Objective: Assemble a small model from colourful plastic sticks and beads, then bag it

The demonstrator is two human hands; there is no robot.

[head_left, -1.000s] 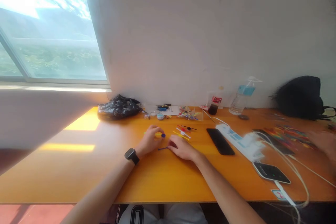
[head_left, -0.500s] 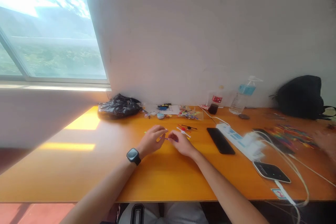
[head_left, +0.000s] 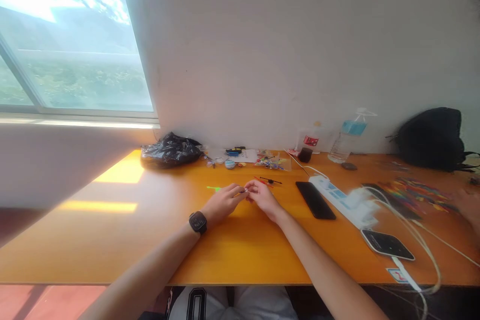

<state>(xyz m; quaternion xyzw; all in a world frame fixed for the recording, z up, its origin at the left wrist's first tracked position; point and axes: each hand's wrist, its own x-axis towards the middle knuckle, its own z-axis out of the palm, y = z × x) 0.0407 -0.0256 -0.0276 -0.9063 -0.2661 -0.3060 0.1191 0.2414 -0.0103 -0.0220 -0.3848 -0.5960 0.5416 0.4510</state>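
Observation:
My left hand [head_left: 224,201], with a black watch on its wrist, and my right hand [head_left: 262,196] meet fingertip to fingertip above the orange table [head_left: 232,245]. Both pinch a tiny piece between them that is too small to name. A green stick [head_left: 213,188] lies on the table just left of my left hand. A black stick with a round hub [head_left: 270,180] and a red one lie just beyond my right hand.
A black plastic bag [head_left: 170,150] and a heap of small coloured parts [head_left: 270,162] sit by the wall. A black phone [head_left: 315,200], a white power strip [head_left: 343,199] with cables, a water bottle [head_left: 348,135], a black backpack [head_left: 431,137]. Another person's hand [head_left: 467,205] at far right.
Both hands rose from the table and came together fingertip to fingertip; the blue stick and blue hub seen a second ago no longer show on the table.

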